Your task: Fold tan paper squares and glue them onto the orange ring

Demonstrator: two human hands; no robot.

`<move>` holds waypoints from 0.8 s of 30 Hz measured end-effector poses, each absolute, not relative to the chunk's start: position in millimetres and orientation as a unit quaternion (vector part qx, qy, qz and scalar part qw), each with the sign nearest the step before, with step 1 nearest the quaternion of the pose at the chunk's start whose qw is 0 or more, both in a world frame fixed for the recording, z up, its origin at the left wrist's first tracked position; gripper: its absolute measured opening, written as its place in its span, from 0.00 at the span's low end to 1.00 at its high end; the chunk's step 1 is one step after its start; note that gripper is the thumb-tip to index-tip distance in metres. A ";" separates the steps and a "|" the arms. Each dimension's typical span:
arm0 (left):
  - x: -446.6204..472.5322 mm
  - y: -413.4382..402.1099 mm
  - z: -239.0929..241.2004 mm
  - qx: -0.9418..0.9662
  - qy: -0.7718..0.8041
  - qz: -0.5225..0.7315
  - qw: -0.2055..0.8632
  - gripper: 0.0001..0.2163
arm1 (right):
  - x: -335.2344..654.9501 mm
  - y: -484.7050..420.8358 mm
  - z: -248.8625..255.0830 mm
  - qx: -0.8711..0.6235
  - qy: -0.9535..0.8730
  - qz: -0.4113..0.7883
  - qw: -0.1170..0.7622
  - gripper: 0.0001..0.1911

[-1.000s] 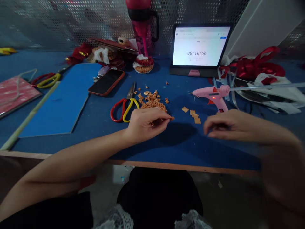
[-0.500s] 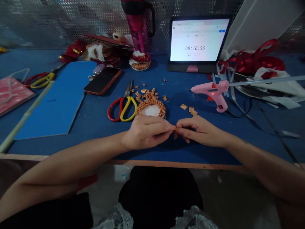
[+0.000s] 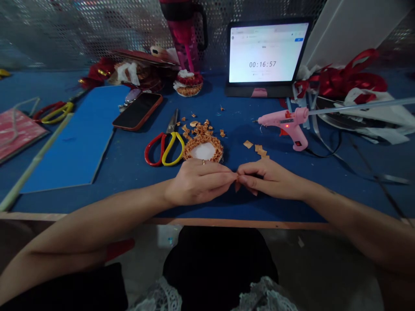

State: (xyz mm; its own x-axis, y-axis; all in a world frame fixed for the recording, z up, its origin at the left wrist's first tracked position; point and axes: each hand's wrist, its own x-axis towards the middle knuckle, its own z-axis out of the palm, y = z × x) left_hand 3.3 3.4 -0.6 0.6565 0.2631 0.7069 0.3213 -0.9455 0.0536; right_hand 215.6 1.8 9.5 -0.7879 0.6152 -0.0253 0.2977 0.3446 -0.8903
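Observation:
My left hand (image 3: 197, 181) and my right hand (image 3: 269, 178) meet fingertip to fingertip over the blue table (image 3: 136, 164), near its front edge. Both pinch one small orange paper piece (image 3: 237, 185), mostly hidden by the fingers. Just behind my left hand lies a white disc ringed with orange paper bits (image 3: 203, 150). Loose orange squares (image 3: 256, 147) lie behind my right hand. Red and yellow scissors (image 3: 164, 147) rest left of the disc. A pink glue gun (image 3: 288, 125) with a lit red lamp stands further right.
A phone (image 3: 138, 111) lies face up behind the scissors. A tablet (image 3: 264, 54) showing 00:16:57 leans at the back. A blue board (image 3: 81, 134) and a long pale stick (image 3: 35, 160) lie left. Red ribbon (image 3: 343, 82) and white sheets pile at right. A pink tumbler (image 3: 184, 30) stands behind.
My right hand has come left to meet my left hand at the orange piece. The left hand drew back off the disc, uncovering it. The timer went from 00:16:56 to 00:16:57.

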 end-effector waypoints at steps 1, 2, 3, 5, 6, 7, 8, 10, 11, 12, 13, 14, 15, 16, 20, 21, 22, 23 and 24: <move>4.0 3.1 -0.2 -0.908 -0.165 -0.384 0.030 0.05 | 215.8 1.8 9.2 -0.284 -0.804 0.498 0.161 0.15; 4.8 2.8 0.5 -0.906 -0.171 -0.387 0.016 0.05 | 216.1 1.9 9.1 -0.283 -0.803 0.498 0.161 0.15; 5.7 2.4 1.5 -0.903 -0.178 -0.391 -0.004 0.05 | 216.4 2.0 9.0 -0.282 -0.804 0.498 0.162 0.15; 7.5 1.9 4.0 -0.896 -0.193 -0.398 -0.054 0.04 | 217.1 2.4 9.3 -0.281 -0.806 0.495 0.164 0.15; 8.2 1.7 5.3 -0.892 -0.199 -0.398 -0.076 0.05 | 217.2 2.5 9.5 -0.280 -0.807 0.492 0.165 0.15; 8.7 1.5 6.4 -0.890 -0.204 -0.398 -0.092 0.05 | 217.3 2.7 9.8 -0.280 -0.809 0.490 0.167 0.15; 9.0 1.4 7.1 -0.888 -0.206 -0.398 -0.103 0.05 | 217.2 2.8 10.1 -0.279 -0.810 0.488 0.167 0.15; 9.3 1.3 7.5 -0.889 -0.203 -0.395 -0.113 0.05 | 216.7 2.8 10.5 -0.281 -0.811 0.486 0.166 0.16; 9.3 1.2 7.3 -0.889 -0.200 -0.396 -0.112 0.05 | 216.5 2.8 10.6 -0.280 -0.811 0.486 0.165 0.15; 9.3 1.1 6.9 -0.889 -0.196 -0.398 -0.110 0.05 | 216.3 2.8 10.6 -0.279 -0.810 0.489 0.164 0.15; 9.3 1.0 6.4 -0.889 -0.193 -0.401 -0.107 0.05 | 216.3 2.8 10.5 -0.277 -0.808 0.493 0.162 0.15; 9.4 0.9 6.1 -0.889 -0.191 -0.403 -0.104 0.05 | 216.3 2.8 10.4 -0.274 -0.806 0.499 0.160 0.15; 9.4 0.7 5.9 -0.889 -0.191 -0.404 -0.102 0.06 | 216.5 3.0 10.2 -0.271 -0.804 0.505 0.158 0.15; 9.5 0.6 5.8 -0.889 -0.191 -0.403 -0.101 0.06 | 216.8 3.1 10.0 -0.267 -0.802 0.512 0.154 0.15; 9.5 0.2 6.8 -0.889 -0.195 -0.400 -0.104 0.06 | 217.9 3.9 9.4 -0.253 -0.796 0.530 0.145 0.15; 9.5 0.2 6.9 -0.889 -0.195 -0.400 -0.104 0.06 | 218.0 4.0 9.3 -0.252 -0.795 0.532 0.146 0.15; 9.4 0.2 6.9 -0.890 -0.194 -0.399 -0.103 0.06 | 218.1 4.0 9.3 -0.252 -0.795 0.532 0.148 0.15; 9.4 0.2 6.7 -0.891 -0.193 -0.399 -0.100 0.05 | 218.0 3.9 9.3 -0.252 -0.794 0.532 0.149 0.15; 9.4 0.3 6.3 -0.892 -0.191 -0.399 -0.096 0.05 | 217.9 3.8 9.2 -0.253 -0.795 0.531 0.150 0.16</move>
